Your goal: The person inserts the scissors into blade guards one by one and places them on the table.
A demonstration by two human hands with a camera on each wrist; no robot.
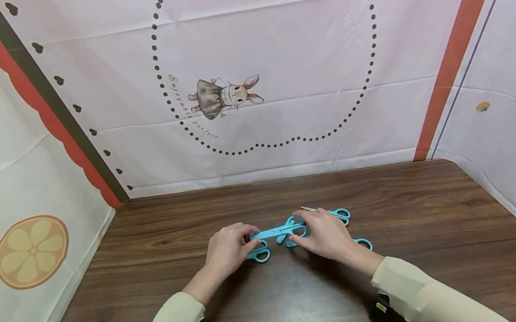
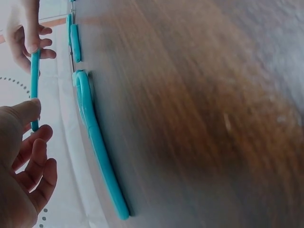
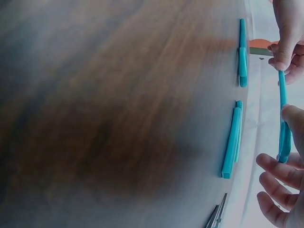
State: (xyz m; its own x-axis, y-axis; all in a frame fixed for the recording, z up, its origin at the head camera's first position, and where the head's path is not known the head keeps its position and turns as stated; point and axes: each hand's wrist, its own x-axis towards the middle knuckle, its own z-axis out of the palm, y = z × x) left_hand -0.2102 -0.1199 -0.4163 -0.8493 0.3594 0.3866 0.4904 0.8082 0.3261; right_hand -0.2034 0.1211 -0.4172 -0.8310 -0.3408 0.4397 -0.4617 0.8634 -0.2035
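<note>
A pair of scissors with light-blue handles and a light-blue blade cover (image 1: 270,233) is raised above the table between both hands. My left hand (image 1: 227,249) pinches its covered blade end between thumb and fingers. At the handle end, my right hand (image 1: 326,235) pinches the finger loops. In the right wrist view the held scissors (image 3: 283,126) hang clear of the tabletop, seen edge-on. Under the left hand lie another pair of blue scissors (image 1: 260,255). More blue-handled scissors (image 1: 342,215) lie behind the right hand, their metal tip bare. Another blue handle (image 1: 365,244) shows beside the right wrist.
Everything lies on a dark wood-grain table (image 1: 287,300). In the right wrist view, bare metal blades (image 3: 217,214) rest near a covered pair (image 3: 232,140). A printed cloth (image 1: 304,66) hangs behind the table and at both sides.
</note>
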